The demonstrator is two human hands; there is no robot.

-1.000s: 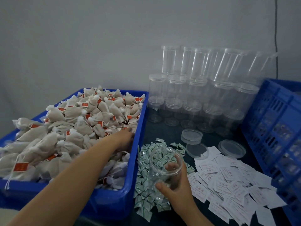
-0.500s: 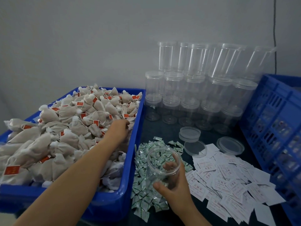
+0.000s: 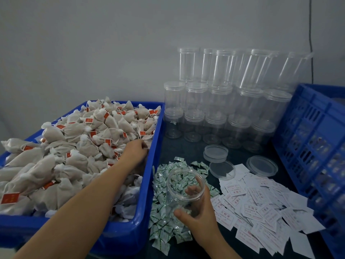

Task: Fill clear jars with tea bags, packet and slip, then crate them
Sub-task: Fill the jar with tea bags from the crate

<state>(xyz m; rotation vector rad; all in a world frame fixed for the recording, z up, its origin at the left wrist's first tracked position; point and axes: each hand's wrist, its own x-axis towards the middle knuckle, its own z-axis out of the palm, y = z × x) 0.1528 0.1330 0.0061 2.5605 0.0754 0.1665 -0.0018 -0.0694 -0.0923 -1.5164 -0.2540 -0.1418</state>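
Note:
My right hand (image 3: 199, 214) grips an open, empty clear jar (image 3: 183, 186) above a heap of small green-and-white packets (image 3: 164, 221). My left hand (image 3: 135, 151) reaches into the blue tub (image 3: 149, 212) and rests on the tan tea bags (image 3: 84, 146) with red tags near the tub's right wall; its fingertips curl into the bags, and I cannot tell whether they hold one. White printed slips (image 3: 261, 206) lie spread to the right of the jar.
Capped empty jars (image 3: 220, 101) are stacked in rows against the wall at the back. Loose clear lids (image 3: 261, 166) lie in front of them. A blue slotted crate (image 3: 317, 146) stands at the right edge.
My left hand has slid a little further back over the tea bags. The right hand and its jar stay in place.

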